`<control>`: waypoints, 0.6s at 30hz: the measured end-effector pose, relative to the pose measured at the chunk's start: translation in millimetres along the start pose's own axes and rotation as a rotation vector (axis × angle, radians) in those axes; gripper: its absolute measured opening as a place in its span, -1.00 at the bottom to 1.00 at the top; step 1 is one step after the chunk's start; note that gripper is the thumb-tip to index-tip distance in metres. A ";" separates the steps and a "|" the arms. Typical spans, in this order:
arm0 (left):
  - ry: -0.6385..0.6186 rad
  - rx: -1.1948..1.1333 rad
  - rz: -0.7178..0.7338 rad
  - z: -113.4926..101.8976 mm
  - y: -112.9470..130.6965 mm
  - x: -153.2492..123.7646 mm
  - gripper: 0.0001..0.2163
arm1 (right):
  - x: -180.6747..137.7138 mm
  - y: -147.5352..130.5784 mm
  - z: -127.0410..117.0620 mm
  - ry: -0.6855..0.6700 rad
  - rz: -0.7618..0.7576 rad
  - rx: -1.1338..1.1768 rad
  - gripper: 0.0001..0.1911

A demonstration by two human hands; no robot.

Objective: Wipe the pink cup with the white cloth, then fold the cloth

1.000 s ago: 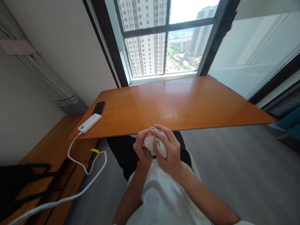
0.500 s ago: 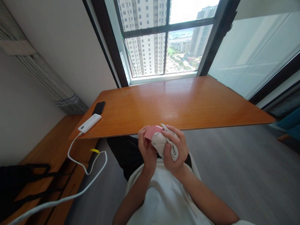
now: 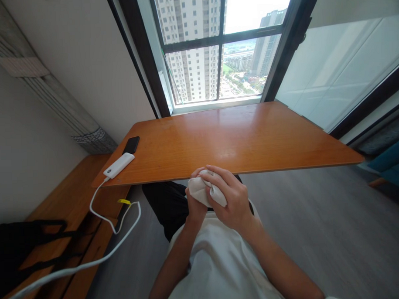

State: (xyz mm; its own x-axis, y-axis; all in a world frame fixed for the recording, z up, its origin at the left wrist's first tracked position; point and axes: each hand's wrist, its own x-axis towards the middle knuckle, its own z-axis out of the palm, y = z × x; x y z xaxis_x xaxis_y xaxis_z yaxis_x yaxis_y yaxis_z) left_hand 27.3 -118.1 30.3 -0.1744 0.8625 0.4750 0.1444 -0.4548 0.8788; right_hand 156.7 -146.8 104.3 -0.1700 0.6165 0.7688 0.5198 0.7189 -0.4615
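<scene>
Both hands meet in front of my chest, just below the near edge of the wooden table (image 3: 238, 139). My right hand (image 3: 232, 198) presses a crumpled white cloth (image 3: 204, 192) against whatever my left hand (image 3: 193, 206) grips. The cloth and my right fingers cover that object fully, so its pink surface, seen earlier, is hidden. My left hand sits under and behind the cloth, fingers curled.
A white power bank (image 3: 119, 165) and a black phone (image 3: 131, 145) lie at the table's left corner. A white cable (image 3: 100, 214) hangs from the power bank toward the floor. A low wooden bench (image 3: 73, 202) with a black bag (image 3: 22, 247) stands left. A window is behind the table.
The pink object showed above the cloth half a second ago; now the cloth and my right hand have slid over it and hide it. Both hands shifted slightly left.
</scene>
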 end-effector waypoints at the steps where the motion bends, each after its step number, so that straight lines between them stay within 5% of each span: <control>1: 0.014 -0.033 -0.021 5.8 -2.8 -0.2 -0.67 | -1.2 0.1 3.7 0.009 -0.042 0.001 -0.59; 5: 0.104 -0.069 -0.052 12.4 -10.3 -1.3 -0.66 | -4.7 5.0 14.5 0.050 -0.146 -0.001 -0.53; 12: 0.083 0.022 0.032 -15.8 -18.2 4.5 -0.67 | 2.1 4.5 6.4 0.025 0.110 0.081 -0.64; 18: 0.135 -0.036 -0.027 14.8 -19.8 -5.9 -0.61 | -3.3 3.7 17.4 0.008 -0.126 0.045 -0.50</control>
State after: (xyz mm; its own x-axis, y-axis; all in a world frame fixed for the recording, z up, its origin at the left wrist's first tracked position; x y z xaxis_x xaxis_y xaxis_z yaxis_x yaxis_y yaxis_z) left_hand 39.9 -110.8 9.4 -0.3074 0.8378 0.4512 0.1036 -0.4419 0.8911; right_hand 144.6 -140.6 92.4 -0.2249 0.5179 0.8254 0.4563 0.8044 -0.3804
